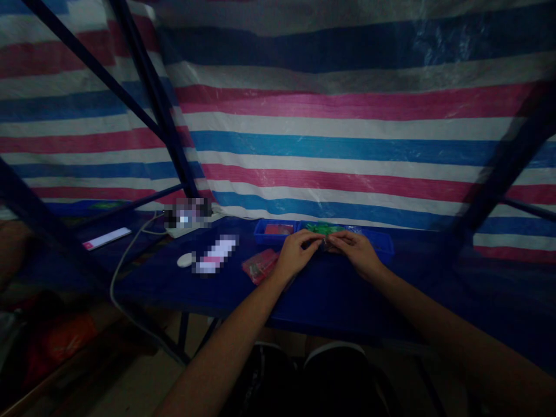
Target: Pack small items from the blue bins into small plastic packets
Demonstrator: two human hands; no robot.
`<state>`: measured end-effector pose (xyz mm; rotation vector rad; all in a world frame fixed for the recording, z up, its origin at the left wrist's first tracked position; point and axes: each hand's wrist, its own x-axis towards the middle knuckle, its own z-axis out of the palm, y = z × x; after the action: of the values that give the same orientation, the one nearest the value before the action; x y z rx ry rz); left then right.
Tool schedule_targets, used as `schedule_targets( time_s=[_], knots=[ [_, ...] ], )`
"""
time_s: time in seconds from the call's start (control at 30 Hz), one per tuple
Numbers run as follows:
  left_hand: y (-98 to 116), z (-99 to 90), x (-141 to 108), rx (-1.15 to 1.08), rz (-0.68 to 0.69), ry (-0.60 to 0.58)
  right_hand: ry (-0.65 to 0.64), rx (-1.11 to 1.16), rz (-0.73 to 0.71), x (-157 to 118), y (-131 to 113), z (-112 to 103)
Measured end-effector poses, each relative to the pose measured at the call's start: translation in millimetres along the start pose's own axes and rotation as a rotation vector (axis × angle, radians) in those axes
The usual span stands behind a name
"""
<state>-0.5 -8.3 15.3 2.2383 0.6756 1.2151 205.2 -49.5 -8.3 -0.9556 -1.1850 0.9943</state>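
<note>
My left hand (pixel 299 249) and my right hand (pixel 354 249) meet above the blue table (pixel 313 307), thumbs and fingertips pinched close together. Between them is a small dark piece (pixel 324 245), too small and dim to name. Just behind the hands stand blue trays: one holds a flat red stack (pixel 279 229), another is heaped with green pieces (pixel 321 228), and a third blue tray (pixel 384 243) sits partly hidden by my right hand. A red-tinted plastic bag (pixel 259 265) with small items inside lies left of my left wrist.
On the left lie a round white object (pixel 186 260), a blurred-out bright object (pixel 216 255) and a white power strip (pixel 191 227) with a cable (pixel 113 284) hanging off the edge. Dark metal posts (pixel 152 98) frame a striped tarp. Another person (pixel 56 336) sits at far left.
</note>
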Motion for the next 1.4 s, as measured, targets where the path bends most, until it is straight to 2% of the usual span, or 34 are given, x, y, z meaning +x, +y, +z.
schedule_targets(
  time_s=[0.47,0.67,0.87,1.0,1.27,1.4],
  knots=[
    [-0.2,-0.3,0.1,0.047,-0.005,0.017,-0.009,-0.005,-0.005,1.2,3.9,-2.0],
    [0.0,1.2,-0.1,-0.036,-0.043,0.050,0.008,-0.005,-0.024,-0.6,-1.7,1.2],
    [-6.5,5.6,-0.3,-0.127,-0.095,0.028,-0.081,-0.187,-0.090,-1.9,-4.0,1.6],
    [-10.2,6.1,-0.8,-0.119,-0.111,0.024,-0.077,-0.293,-0.118,-1.0,-2.3,-0.5],
    [-8.1,6.4,0.0,-0.131,-0.110,0.011,-0.036,-0.300,-0.121,-0.5,-4.4,-0.4],
    [-8.9,6.5,-0.2,-0.139,-0.130,-0.020,-0.071,-0.302,-0.121,-2.0,-5.8,-0.2]
  ],
)
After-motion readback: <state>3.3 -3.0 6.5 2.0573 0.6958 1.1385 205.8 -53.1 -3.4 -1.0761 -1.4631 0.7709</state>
